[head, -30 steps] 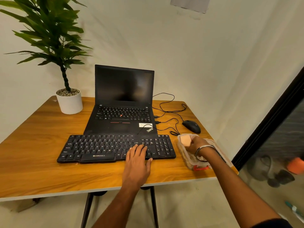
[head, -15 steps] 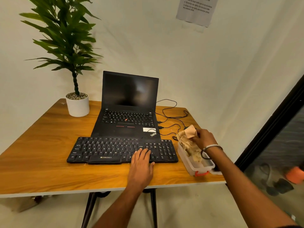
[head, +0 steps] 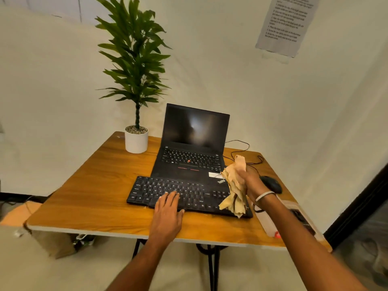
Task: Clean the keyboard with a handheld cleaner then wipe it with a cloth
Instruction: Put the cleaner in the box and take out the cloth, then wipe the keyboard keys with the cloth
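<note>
I'm flattening my left hand (head: 168, 208) on the keyboard (head: 184, 194) to steady it — my right hand (head: 251, 181) is gripping the cloth (head: 235, 185), ready for wiping.

Wooden table (head: 94, 198), keyboard (head: 189, 194), laptop (head: 191, 152), potted plant (head: 136, 141), mouse (head: 271, 183), plastic box (head: 270, 223)

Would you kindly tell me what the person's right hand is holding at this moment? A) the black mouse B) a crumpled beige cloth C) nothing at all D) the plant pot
B: the right hand grips a crumpled beige cloth raised above the right end of the keyboard.
</note>
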